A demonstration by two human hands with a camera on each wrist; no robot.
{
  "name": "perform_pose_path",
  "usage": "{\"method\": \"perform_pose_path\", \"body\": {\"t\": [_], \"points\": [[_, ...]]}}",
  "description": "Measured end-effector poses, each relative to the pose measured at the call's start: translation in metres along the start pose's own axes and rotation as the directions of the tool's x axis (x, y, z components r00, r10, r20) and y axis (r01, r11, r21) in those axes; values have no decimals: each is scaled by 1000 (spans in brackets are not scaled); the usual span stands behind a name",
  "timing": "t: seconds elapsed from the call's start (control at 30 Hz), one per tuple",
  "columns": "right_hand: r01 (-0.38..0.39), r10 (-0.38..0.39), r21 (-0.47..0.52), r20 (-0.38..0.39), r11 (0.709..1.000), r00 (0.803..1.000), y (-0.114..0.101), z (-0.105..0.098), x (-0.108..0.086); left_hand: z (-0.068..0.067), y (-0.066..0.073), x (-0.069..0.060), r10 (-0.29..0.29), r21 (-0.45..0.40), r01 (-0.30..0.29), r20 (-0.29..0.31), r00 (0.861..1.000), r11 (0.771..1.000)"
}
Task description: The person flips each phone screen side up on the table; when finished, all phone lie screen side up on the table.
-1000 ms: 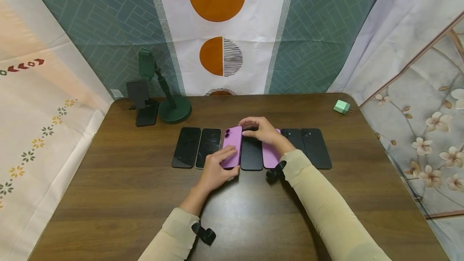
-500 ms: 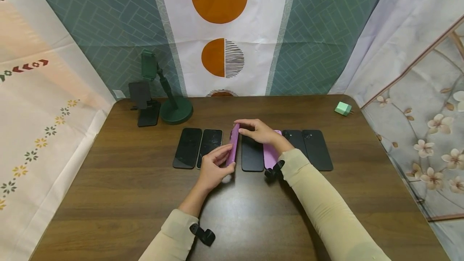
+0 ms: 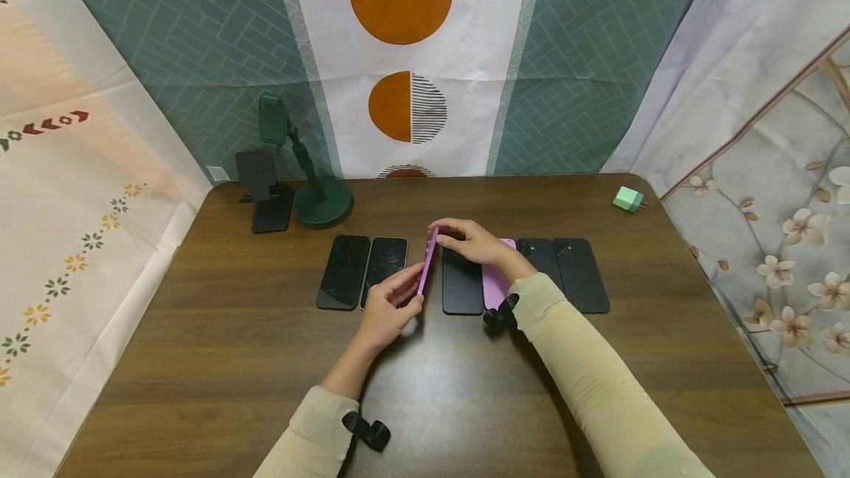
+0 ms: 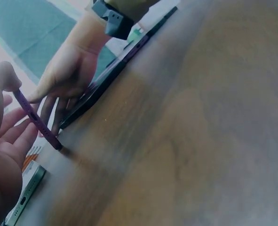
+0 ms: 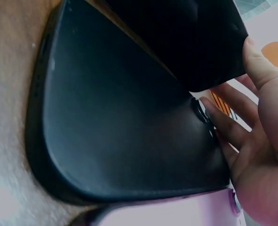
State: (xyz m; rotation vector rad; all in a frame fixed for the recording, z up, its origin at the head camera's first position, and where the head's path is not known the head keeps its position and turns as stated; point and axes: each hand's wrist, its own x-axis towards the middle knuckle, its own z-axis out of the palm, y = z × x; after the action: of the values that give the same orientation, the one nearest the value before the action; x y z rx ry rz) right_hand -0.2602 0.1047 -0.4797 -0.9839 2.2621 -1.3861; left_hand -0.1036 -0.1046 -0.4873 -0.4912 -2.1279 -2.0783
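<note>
A purple smartphone (image 3: pixel 429 258) is tipped up on its long edge, its rim turned toward the head camera. My left hand (image 3: pixel 387 310) pinches its near end between thumb and fingers. At the far end my right hand (image 3: pixel 479 243) holds it by a corner, thumb on the near side. In the right wrist view the dark screen of this smartphone (image 5: pixel 190 37) faces the camera. Just right of it a black phone (image 3: pixel 462 282) lies flat, close under the right hand's fingers. Beyond that, a second purple phone (image 3: pixel 494 286) is partly hidden by the right wrist.
Left of the hands lie a black phone (image 3: pixel 343 272) and a pale-rimmed dark phone (image 3: pixel 384 264). Two more black phones (image 3: pixel 581 275) lie side by side at right. Behind stand a green phone stand (image 3: pixel 323 201) and a black stand (image 3: pixel 271 209). A mint-green charger (image 3: pixel 628 198) sits far right.
The purple smartphone has gone from lying nearly flat, back up, to standing on edge between both hands. My left hand has shifted slightly left and down with it.
</note>
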Motion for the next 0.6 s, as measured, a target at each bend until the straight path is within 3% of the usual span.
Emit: {"method": "perform_pose_path", "body": {"t": [0.07,0.13,0.37,0.47,0.6], "points": [[-12,12,-3,-19,1000,1000,-1,1,1,-1,1,0,18,61,-18,11,1000,998],[-23,23,-14,-39,1000,999,-2,1,2,-3,-8,0,54,134,-56,20,998,989],[-77,75,-27,-77,997,994,-3,6,2,-5,-6,1,100,296,-117,75,992,948],[-75,73,-32,-69,997,995,-4,6,1,-6,-7,0,117,317,-134,71,991,939],[-73,68,-79,-63,994,996,-3,8,1,-7,-7,-1,119,284,-129,53,992,950]]}}
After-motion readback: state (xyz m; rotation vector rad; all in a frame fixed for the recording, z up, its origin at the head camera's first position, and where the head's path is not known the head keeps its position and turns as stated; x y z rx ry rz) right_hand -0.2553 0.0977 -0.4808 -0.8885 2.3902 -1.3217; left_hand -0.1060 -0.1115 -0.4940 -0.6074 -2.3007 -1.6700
